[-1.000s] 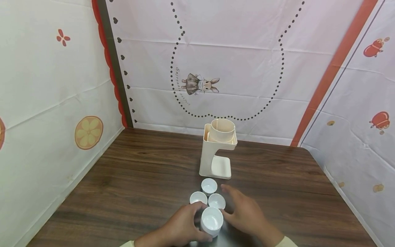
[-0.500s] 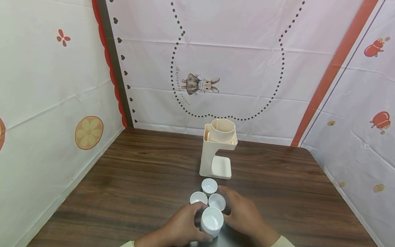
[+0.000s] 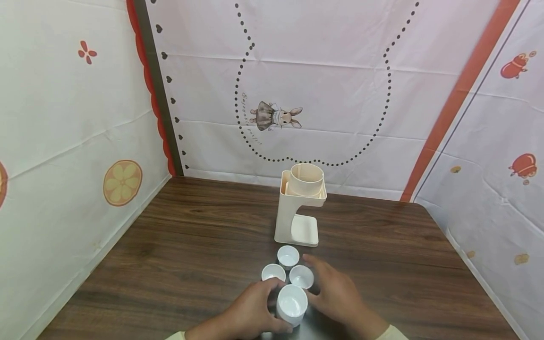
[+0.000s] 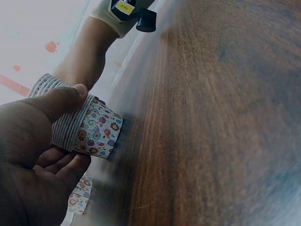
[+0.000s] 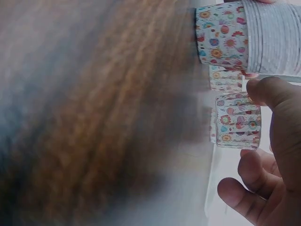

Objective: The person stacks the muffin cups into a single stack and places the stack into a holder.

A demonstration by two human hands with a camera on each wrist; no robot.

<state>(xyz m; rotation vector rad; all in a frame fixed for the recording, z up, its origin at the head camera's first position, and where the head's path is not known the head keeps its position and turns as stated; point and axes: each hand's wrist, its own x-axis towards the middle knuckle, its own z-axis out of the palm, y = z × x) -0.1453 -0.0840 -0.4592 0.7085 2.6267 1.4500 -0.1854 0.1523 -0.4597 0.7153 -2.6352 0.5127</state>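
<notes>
"What does the person's left grip [image 3: 255, 307] have?"

"A nested stack of paper cups [image 3: 292, 303], clamped between curled fingers and thumb. It is held mouth up at the near edge of the group. The left wrist view shows its flowered outside and many rims layered together. Whether its bottom touches the tabletop [image 3: 204, 245] is hard to tell."

"And the right grip [image 3: 335, 288]?"

"That one is at the single right cup [image 3: 301, 277], thumb to one side and fingers to the other. In the right wrist view the thumb overlaps this cup, but whether it is truly pinched cannot be told."

"Any other cups?"

"Two, both upright on the dark wood: a left cup [image 3: 272, 272], just beyond the left grip, and a far cup [image 3: 288, 255], farther out. Both are white inside."

"What stands behind?"

"A cream stand [image 3: 284, 219], just past the far cup, with a round cylinder [image 3: 307, 183] set in its top. Beyond the tabletop hangs a pale cloth [image 3: 331, 113], printed with a sideways rabbit [image 3: 272, 115] and curving lines of black dots."
</notes>
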